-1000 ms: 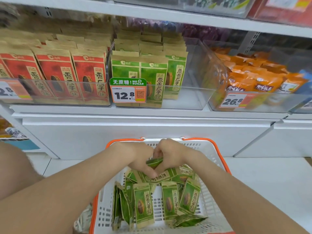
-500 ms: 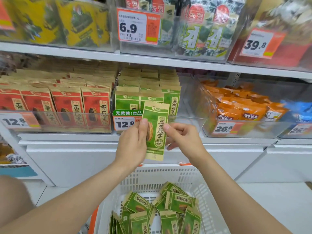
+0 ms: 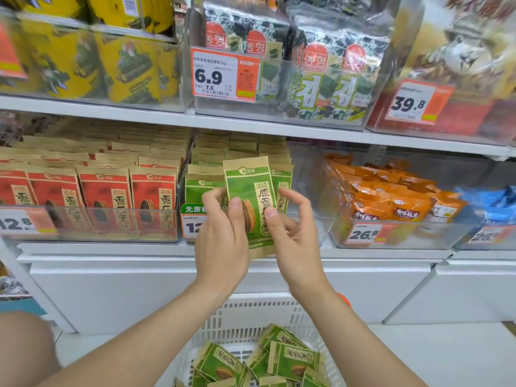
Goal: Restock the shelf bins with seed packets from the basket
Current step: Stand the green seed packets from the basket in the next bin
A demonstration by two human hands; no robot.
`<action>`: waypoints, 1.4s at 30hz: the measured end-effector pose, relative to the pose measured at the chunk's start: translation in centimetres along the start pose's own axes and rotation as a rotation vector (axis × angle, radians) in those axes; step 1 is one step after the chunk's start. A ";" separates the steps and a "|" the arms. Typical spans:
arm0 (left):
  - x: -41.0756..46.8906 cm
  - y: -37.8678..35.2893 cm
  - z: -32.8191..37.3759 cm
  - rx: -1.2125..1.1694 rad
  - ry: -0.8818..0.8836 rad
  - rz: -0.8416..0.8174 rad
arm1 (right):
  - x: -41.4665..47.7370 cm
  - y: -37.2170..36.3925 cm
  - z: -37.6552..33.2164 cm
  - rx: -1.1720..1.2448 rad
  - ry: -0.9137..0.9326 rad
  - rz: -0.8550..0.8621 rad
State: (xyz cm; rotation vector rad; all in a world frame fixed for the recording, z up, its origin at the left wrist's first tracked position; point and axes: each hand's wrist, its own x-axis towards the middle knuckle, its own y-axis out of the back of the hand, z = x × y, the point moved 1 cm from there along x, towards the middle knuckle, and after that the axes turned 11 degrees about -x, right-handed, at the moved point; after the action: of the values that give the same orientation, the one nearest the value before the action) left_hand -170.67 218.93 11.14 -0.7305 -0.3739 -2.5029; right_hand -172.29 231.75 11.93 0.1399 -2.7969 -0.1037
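One seed packet [image 3: 251,185] has risen, left hand [image 3: 220,241] and right hand [image 3: 296,241] pinching.

On the upper level, far left, stand yellow packs [image 3: 83,60] with dark pictures. Right of them are dark green seaweed packs [image 3: 326,79] with red round badges, behind an orange and white price tag reading 6.9 [image 3: 223,75]. Farther right a tag reading 39.8 [image 3: 413,103] fronts large tan and red bags [image 3: 460,51]. A white shelf board [image 3: 139,118] runs beneath. On the lower level, red packets [image 3: 106,196] stand upright in rows at left, with a 12.8 tag [image 3: 25,223]. At right lie orange packets [image 3: 391,196] above a 26.8 tag [image 3: 365,233], then blue packets [image 3: 491,202] at the far right edge. A white cabinet [image 3: 125,289] sits below
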 end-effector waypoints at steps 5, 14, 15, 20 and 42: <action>-0.1 -0.6 0.7 -0.092 -0.021 0.028 | -0.1 -0.5 -0.7 0.143 -0.100 0.193; 0.3 -0.5 1.4 -0.016 -0.084 -0.022 | -0.5 -0.6 0.2 0.422 -0.317 0.259; 0.4 -0.5 1.6 -0.083 -0.062 -0.028 | -0.2 -0.2 0.2 0.412 -0.322 0.259; 1.9 -0.8 3.2 -0.570 0.171 0.049 | 1.5 1.6 -1.9 0.289 -0.203 0.229; 3.6 1.0 1.2 0.472 -0.043 -0.258 | 8.3 5.1 1.7 -0.829 -0.050 0.164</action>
State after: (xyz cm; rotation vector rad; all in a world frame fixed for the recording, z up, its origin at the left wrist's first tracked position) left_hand -172.23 217.19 14.26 -0.5699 -1.0891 -2.4827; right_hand -181.06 236.03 13.47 -0.2938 -2.5541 -1.1951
